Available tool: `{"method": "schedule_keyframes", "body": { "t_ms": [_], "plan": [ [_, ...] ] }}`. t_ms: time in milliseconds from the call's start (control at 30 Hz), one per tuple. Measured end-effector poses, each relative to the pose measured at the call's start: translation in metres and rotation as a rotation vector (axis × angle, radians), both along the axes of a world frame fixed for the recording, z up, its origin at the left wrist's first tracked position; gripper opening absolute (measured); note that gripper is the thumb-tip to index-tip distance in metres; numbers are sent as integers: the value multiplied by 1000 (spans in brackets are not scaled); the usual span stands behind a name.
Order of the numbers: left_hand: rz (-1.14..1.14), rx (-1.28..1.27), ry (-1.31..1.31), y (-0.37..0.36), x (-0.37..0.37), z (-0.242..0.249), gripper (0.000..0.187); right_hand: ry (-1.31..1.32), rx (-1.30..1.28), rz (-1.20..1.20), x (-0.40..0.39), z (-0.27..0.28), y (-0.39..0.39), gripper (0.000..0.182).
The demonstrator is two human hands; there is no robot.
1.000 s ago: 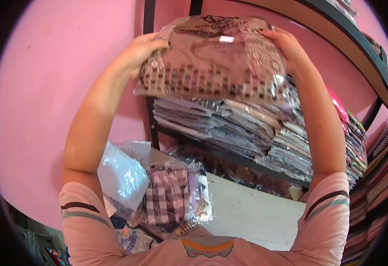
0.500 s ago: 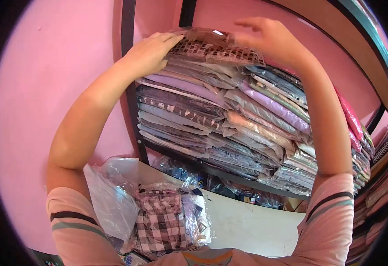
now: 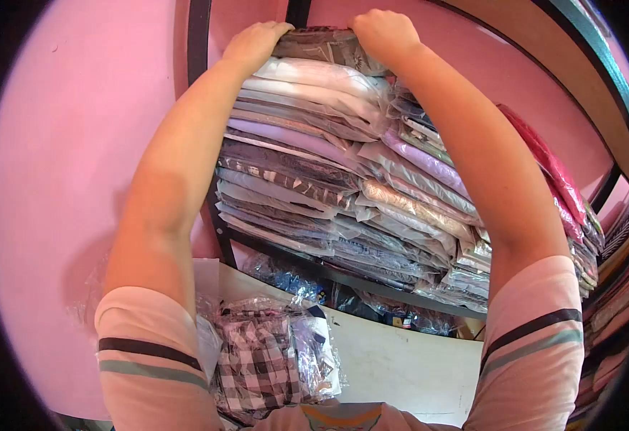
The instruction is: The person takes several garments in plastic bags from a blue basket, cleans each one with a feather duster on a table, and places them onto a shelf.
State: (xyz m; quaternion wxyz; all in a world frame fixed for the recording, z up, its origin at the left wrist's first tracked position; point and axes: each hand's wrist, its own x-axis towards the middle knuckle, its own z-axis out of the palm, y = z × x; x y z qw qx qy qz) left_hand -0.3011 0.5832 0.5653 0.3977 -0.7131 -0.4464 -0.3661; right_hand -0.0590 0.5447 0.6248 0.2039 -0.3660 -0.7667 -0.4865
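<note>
At the top of the left stack on the shelf, a dark garment packed in clear plastic (image 3: 319, 49) sits between my two hands. My left hand (image 3: 258, 44) is closed on its left end, fingers curled over the far edge. At the right end, my right hand (image 3: 388, 34) is closed on the same package, with its fingertips partly hidden. Directly beneath lies a white bagged garment (image 3: 322, 75). Lower in the same stack, several folded garments in plastic (image 3: 278, 154) include purple, grey and dark ones.
A second stack of bagged garments (image 3: 429, 169) adjoins on the right, with pink packages (image 3: 544, 165) beyond. Black shelf posts (image 3: 197, 65) frame the left side. Below, a bagged checked garment (image 3: 261, 359) lies on a white table (image 3: 393, 366). A pink wall (image 3: 77, 179) stands at left.
Both hands have moved farther back and up with the dark package, exposing the white garment beneath. My right hand has come in from the air and closed on the package's right end.
</note>
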Motion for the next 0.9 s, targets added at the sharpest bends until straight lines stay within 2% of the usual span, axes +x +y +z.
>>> {"method": "schedule_keyframes", "body": {
  "t_ms": [100, 300, 433, 500, 633, 800, 900],
  "plan": [
    [-97, -214, -125, -11, 6, -10, 30, 13, -121, 3, 8, -10, 5, 17],
    [-324, -63, 99, -31, -17, -24, 13, 28, -278, 173, 19, -27, -10, 11],
    [-240, -61, 68, -28, -28, -31, 18, -114, -374, 164, 21, -26, -14, 14],
    [-196, -128, 46, -25, -30, -30, 20, -112, -376, 91, 17, -28, -17, 16],
    [-152, -107, 121, -36, -31, -32, 20, -57, -402, -121, 4, -29, -49, 19],
    [-236, -60, 202, -56, -30, -37, 19, -106, -237, -138, 0, -45, -45, 17],
    [-143, -82, 203, -43, -32, -34, 19, -102, -198, -116, -1, -43, -44, 17]
  ]
}}
